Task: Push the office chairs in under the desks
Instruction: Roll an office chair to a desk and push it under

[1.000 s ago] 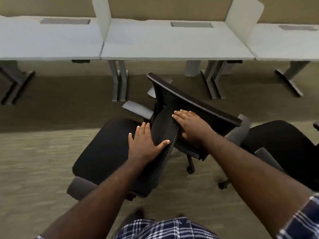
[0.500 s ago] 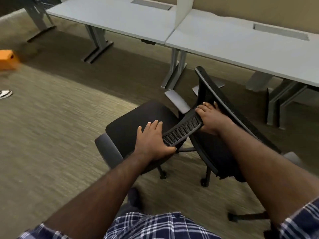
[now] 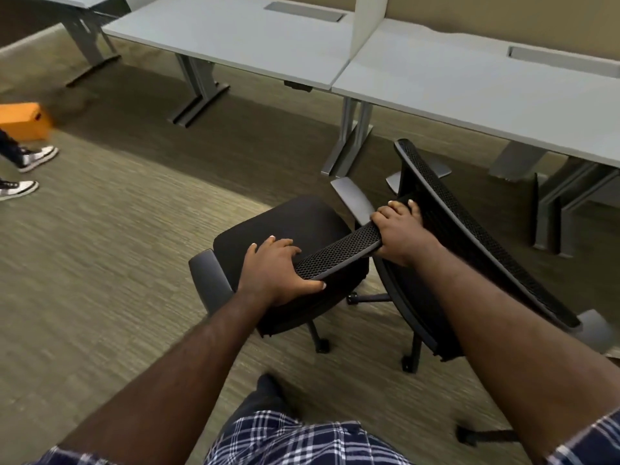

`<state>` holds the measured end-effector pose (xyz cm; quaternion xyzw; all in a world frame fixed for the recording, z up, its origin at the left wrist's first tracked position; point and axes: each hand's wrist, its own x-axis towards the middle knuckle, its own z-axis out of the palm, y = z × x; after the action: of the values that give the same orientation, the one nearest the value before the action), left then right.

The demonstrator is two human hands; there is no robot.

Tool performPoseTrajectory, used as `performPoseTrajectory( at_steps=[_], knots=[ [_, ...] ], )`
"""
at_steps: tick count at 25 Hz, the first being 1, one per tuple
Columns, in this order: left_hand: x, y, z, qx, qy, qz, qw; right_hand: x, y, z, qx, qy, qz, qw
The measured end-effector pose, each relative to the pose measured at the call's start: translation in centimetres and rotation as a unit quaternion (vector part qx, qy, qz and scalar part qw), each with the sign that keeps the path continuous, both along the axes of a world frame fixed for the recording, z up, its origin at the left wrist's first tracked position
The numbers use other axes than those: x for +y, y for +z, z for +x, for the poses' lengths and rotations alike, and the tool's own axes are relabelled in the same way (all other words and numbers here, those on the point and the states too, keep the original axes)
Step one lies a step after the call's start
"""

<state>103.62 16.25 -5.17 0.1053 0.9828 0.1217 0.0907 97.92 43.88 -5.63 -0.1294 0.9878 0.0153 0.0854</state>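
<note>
A black office chair (image 3: 285, 226) with grey armrests stands on the carpet, its seat facing the grey desks. Both my hands hold the top edge of its mesh backrest (image 3: 339, 255). My left hand (image 3: 275, 273) grips the left end, thumb under the rim. My right hand (image 3: 399, 234) grips the right end. Close on the right stands a second black chair (image 3: 469, 236), its mesh back tilted and touching my right hand. The left desk (image 3: 235, 35) and the right desk (image 3: 469, 82) lie ahead, split by a white divider (image 3: 369, 21).
Grey desk legs (image 3: 352, 135) stand just ahead of the chair, and more legs (image 3: 198, 92) to the left. An orange box (image 3: 23, 120) and another person's sneakers (image 3: 33, 159) are at the far left. A chair base (image 3: 483, 434) lies at the lower right.
My view has swung left and the held chair has turned with my hands, its backrest now edge-on to me. Another person's sneakers have come into view at the left.
</note>
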Motion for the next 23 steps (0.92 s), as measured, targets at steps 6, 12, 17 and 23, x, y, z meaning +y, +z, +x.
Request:
performPoseTrajectory(
  at_steps=[6,12,17,23],
  knots=[
    [-3.5,0.3,-4.2,0.006,-0.025,-0.006,1.000,-3.5,-0.3,-3.0,-0.003,-0.030,-0.013,0.999],
    [-8.3,0.3,-9.0,0.026,-0.031,0.000,0.999,-8.3,-0.3,-7.4,-0.009,-0.040,-0.011,0.999],
    [-13.3,0.2,-13.6,0.043,-0.023,-0.017,0.999,-13.0,-0.7,-11.9,-0.006,-0.055,-0.018,0.998],
    [-18.4,-1.0,-18.6,0.059,0.048,-0.023,0.997,-18.3,-0.9,-18.1,0.000,-0.066,-0.029,0.997]
  ],
)
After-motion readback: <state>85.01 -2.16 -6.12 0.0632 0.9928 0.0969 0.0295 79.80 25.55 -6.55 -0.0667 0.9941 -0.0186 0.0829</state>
